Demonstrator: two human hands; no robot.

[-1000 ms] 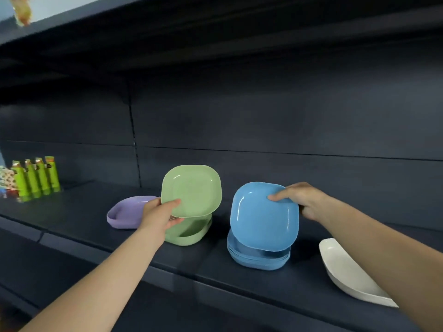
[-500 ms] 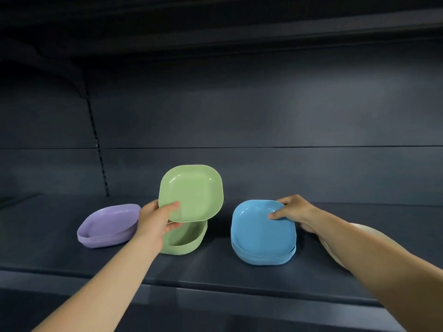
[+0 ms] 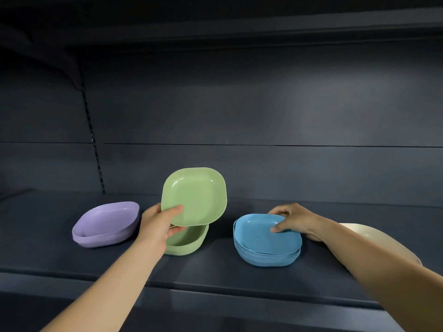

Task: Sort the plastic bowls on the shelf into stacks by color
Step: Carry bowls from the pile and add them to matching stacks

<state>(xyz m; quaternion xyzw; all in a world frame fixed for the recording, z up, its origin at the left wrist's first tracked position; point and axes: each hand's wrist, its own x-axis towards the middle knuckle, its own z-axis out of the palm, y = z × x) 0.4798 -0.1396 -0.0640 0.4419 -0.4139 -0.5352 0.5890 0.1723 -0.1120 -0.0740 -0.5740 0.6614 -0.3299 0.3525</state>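
Note:
My left hand (image 3: 160,225) pinches the lower left rim of a green bowl (image 3: 194,196), held tilted up above the green stack (image 3: 189,243) on the shelf. My right hand (image 3: 293,220) grips the far right rim of the top blue bowl (image 3: 261,232), which lies on the blue stack (image 3: 266,256). A purple stack (image 3: 106,224) sits to the left. A cream bowl (image 3: 374,236) lies at the right, partly hidden behind my right forearm.
The dark shelf (image 3: 227,281) has a front edge running across below the bowls. A dark back panel (image 3: 239,116) and an upper shelf (image 3: 215,32) close the space behind and above. A slotted upright (image 3: 92,130) stands at the left.
My right hand lowered the blue bowl from a tilted hold down flat onto the blue stack. The green bowl stays raised in my left hand. The view shifted right, losing the green bottles.

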